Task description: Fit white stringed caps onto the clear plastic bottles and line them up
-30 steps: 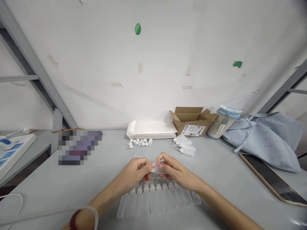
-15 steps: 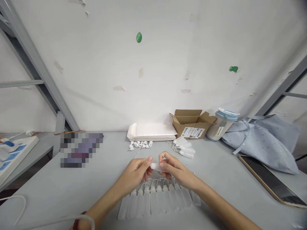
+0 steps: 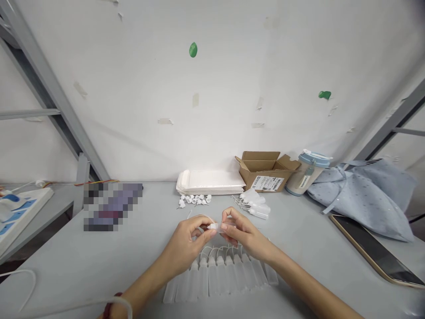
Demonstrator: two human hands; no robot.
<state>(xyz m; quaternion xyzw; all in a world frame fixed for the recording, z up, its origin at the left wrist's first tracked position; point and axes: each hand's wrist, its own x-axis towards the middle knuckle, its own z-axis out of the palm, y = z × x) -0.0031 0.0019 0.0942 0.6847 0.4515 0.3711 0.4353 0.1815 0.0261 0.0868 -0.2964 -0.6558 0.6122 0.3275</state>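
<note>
Both hands meet over the middle of the grey table point(image 3: 66, 266). My right hand point(image 3: 244, 235) is wrapped round the body of a small clear plastic bottle point(image 3: 223, 227). My left hand point(image 3: 189, 241) pinches the white cap end of that same bottle with thumb and fingers. A thin white tether loops above the cap. Just below the hands lies a row of several capped clear bottles point(image 3: 219, 277), side by side with caps pointing away from me.
At the back stand a stack of white pouches point(image 3: 210, 181), loose white caps point(image 3: 195, 200), a few more bottles point(image 3: 257, 206), an open cardboard box point(image 3: 265, 175), and a lidded cup point(image 3: 307, 173). A blue cloth bag point(image 3: 365, 195) and a tablet point(image 3: 375, 248) lie right.
The hands have risen slightly and shifted a little away from me with the bottle; the left fingers have regripped the cap end. The view has tilted a bit.
</note>
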